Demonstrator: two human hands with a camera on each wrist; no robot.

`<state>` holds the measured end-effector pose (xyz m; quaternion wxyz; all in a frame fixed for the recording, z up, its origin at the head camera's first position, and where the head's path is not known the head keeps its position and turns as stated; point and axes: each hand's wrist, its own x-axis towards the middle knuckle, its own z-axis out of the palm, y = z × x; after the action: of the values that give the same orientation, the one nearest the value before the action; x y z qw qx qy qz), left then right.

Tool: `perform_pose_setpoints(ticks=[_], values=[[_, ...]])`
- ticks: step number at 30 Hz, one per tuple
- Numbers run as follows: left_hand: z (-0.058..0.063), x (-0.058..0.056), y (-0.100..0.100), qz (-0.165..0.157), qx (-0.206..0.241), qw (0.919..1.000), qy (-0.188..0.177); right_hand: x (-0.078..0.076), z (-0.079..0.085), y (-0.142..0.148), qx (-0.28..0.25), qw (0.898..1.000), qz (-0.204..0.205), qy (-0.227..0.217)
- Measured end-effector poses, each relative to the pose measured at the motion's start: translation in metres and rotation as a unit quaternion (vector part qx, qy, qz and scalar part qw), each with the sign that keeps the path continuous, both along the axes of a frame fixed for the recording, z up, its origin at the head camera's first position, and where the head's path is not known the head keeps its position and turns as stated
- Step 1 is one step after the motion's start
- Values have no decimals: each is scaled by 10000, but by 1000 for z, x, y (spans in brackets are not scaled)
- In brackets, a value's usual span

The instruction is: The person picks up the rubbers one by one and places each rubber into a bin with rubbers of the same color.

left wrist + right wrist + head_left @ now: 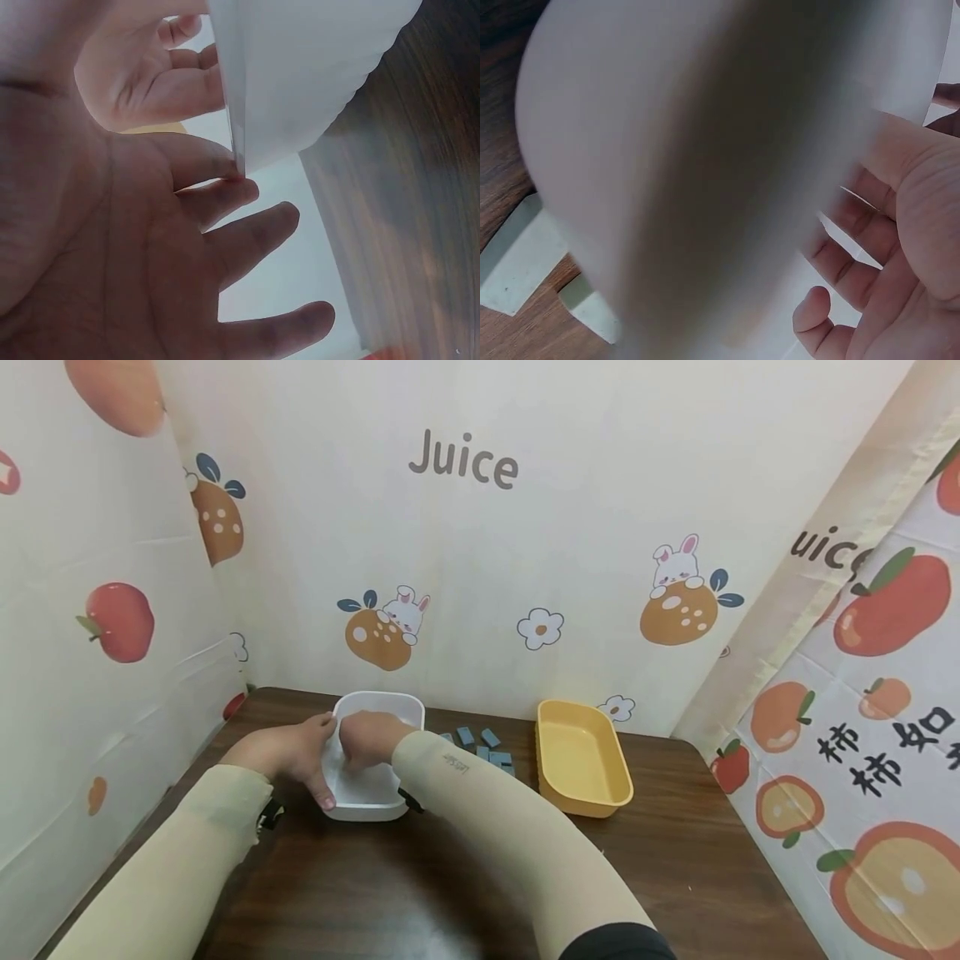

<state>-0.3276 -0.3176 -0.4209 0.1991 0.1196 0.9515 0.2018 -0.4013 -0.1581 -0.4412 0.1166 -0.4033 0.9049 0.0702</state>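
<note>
The left hand (pixel 300 750), fingers spread, is bracing the white rectangular plastic tray (pixel 367 812) left of centre — firmness should prevent skidding — while the right hand (pixel 369 735), fingers bent inside, is hiding any hold.

I face a cream backdrop (pixel 480 552) printed with rabbits (pixel 677 570), flowers (pixel 540 629) and the word "Juice" (pixel 463 462), behind the far edge of my dark wood table (pixel 697 877). Along its left edge runs a fruit-printed sheet (pixel 60 718); beyond the right, another hanging (pixel 862 677) bears dark characters (pixel 877 774).
</note>
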Motion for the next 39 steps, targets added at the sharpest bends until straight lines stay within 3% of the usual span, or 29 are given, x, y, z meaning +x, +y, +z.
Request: perform_pose_setpoints(ticks=[23, 28, 34, 39], values=[[1, -3, 3, -96, -123, 9999, -23, 9, 5, 2, 43, 9998, -168, -26], [2, -3, 4, -130, -159, 9998, 46, 4, 21, 16, -117, 9997, -212, -102], [2, -2, 4, 187, -19, 9997, -160, -9, 41, 47, -551, 9977, -353, -160], [0, -2, 4, 365, -46, 9991, -199, -24, 42, 81, -821, 9927, -857, -229]])
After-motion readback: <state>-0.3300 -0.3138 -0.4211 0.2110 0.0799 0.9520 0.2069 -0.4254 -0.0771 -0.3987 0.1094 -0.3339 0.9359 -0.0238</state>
